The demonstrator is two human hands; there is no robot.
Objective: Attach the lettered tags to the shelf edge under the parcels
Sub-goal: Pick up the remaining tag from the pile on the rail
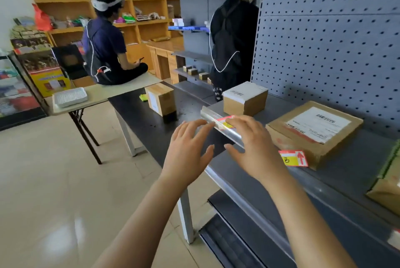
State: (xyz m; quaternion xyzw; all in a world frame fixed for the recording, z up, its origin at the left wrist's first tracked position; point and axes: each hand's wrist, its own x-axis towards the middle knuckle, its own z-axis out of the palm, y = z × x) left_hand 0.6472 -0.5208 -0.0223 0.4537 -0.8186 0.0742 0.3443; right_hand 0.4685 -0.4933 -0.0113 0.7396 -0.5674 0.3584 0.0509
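A red and yellow tag (226,122) sits in the clear plastic strip (218,125) along the grey shelf's front edge (242,194), below a small brown parcel (245,99). My right hand (253,144) rests over the strip with straight fingertips on this tag. My left hand (190,148) hovers spread beside the strip's left part, fingertips at its edge. A second tag (293,158) marked B with a red arrow lies on the shelf against a flat parcel (316,131).
A dark table (140,114) to the left carries a brown box (161,99). One person sits on a pale table (97,93), another stands at the far shelving. A third parcel (387,183) sits at the right edge. A lower shelf (244,231) lies beneath.
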